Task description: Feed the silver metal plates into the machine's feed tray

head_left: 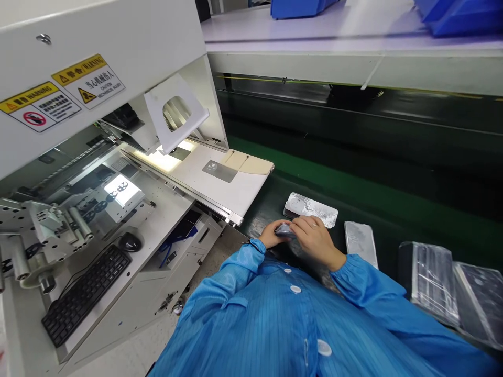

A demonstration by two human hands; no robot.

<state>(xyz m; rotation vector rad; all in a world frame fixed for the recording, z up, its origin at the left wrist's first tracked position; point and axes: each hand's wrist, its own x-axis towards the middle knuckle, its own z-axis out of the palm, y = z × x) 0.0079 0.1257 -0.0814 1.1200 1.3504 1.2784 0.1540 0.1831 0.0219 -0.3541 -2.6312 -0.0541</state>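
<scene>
Close in front of my blue smock, my left hand (270, 235) is closed around the end of a dark, shiny, phone-sized panel (283, 229). My right hand (314, 240) has its fingers bent together over the panel's other end and hides much of it. Just beyond the hands lies a small stack of silvery phone-shaped panels (312, 207) with a crinkled film surface. To the right of my right hand, a pale film-wrapped panel (360, 242) rests on the dark green belt (393, 204).
A white machine with warning labels (63, 89) stands at left. Its white platform (239, 188) carries a grey phone-shaped plate (220, 171). A keyboard (84, 293) and mouse (130, 242) sit lower left. Film-wrapped stacks (434, 280) lie right; a shelf (353, 65) with blue bins (463, 18) crosses above.
</scene>
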